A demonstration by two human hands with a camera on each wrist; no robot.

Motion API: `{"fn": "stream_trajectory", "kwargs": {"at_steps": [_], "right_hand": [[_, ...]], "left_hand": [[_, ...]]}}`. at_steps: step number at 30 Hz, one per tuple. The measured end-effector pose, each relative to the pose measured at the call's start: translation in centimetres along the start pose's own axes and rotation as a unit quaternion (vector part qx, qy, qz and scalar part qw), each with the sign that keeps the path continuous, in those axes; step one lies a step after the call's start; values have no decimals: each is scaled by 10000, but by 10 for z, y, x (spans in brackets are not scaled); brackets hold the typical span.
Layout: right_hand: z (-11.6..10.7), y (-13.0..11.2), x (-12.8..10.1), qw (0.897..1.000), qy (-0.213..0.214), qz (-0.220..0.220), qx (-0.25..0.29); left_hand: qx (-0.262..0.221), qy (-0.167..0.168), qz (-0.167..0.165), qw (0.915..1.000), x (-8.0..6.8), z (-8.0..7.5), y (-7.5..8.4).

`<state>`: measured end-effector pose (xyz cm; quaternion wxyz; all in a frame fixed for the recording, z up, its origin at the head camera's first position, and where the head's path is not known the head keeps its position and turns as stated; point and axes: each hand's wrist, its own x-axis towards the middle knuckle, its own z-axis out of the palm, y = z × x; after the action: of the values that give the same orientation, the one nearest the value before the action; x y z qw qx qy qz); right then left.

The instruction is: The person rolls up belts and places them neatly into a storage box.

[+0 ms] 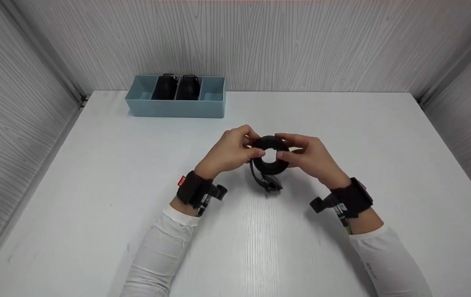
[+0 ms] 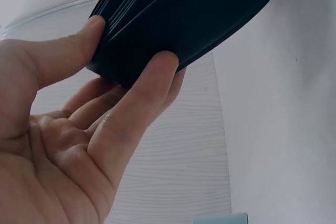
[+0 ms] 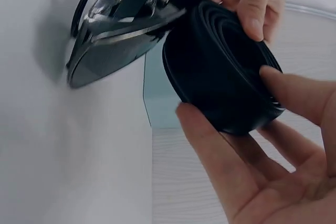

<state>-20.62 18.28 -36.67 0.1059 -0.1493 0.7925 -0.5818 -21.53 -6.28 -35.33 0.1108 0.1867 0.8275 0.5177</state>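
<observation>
A coiled black belt (image 1: 271,169) is held upright above the white table, its open centre facing the head camera. My left hand (image 1: 235,150) pinches the coil's left side, thumb at the inner rim and fingers behind. On the opposite side, my right hand (image 1: 311,159) grips it the same way. The belt's loose end hangs below the coil and carries a metal buckle (image 3: 113,51). In the right wrist view, several wound layers show along the coil's edge. The left wrist view has the belt's smooth outer face (image 2: 205,19) against my fingertips.
A light blue box (image 1: 177,109) with several compartments stands at the back left of the table (image 1: 107,185). Two black rolled items, one (image 1: 165,88) left of the other (image 1: 188,88), fill its middle compartments. Wood-grained panels (image 1: 276,45) enclose the back and sides.
</observation>
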Motion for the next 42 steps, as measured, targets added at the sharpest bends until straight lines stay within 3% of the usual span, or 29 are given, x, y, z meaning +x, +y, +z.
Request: {"fn": "stream_trajectory", "kwargs": {"at_steps": [4,10,15,18,22,27,35,42], "right_hand": [[-1,0,0,9998,-144,-7,-129],[-1,2,0,9990,217,185,340],[2,4,2,9965,413,238,684],[1,7,3,9956,204,370,832],[6,13,5,9972,-335,526,401],[18,20,8,9980,-600,202,-24],[23,21,10,9980,-627,40,3],[12,17,9,9960,-737,325,-388]], "left_hand": [[58,-124,89,9999,0,-1,0],[-323,-114,-68,9994,2,2,-4],[-363,78,-54,9993,2,3,-4],[-405,305,-13,9987,2,2,-4],[-457,695,-7,9965,3,3,-6],[-553,1024,20,9932,4,4,-6],[-767,1080,4,9912,4,5,-4],[-646,1058,-34,9923,2,3,-5]]}}
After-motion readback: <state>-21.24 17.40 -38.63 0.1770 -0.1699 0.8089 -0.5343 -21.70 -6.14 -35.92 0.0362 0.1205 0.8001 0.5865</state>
